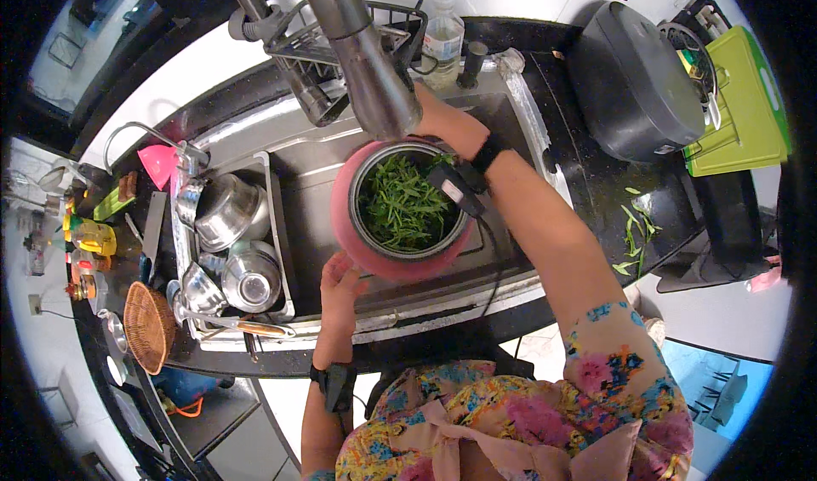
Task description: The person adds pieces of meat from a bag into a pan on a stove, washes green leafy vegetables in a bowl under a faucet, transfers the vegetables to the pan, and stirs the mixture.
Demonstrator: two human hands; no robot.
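Green leafy vegetables fill a round metal pot, which sits inside a pink basin in the steel sink. My left hand is at the near left side of the basin, its fingers loosely bent and apart; I cannot tell if they touch the basin. Past the far side of the pot reaches my right hand, close to the hanging tap head. The tap hides most of that hand's fingers, so any hold on it is unclear. A black device on my right wrist covers part of the pot's rim.
Metal bowls crowd the left drainer, with a cleaver and wicker basket beyond. A plastic bottle and wire rack stand behind. To the right are a dark cooker, green cutting board and loose leaves.
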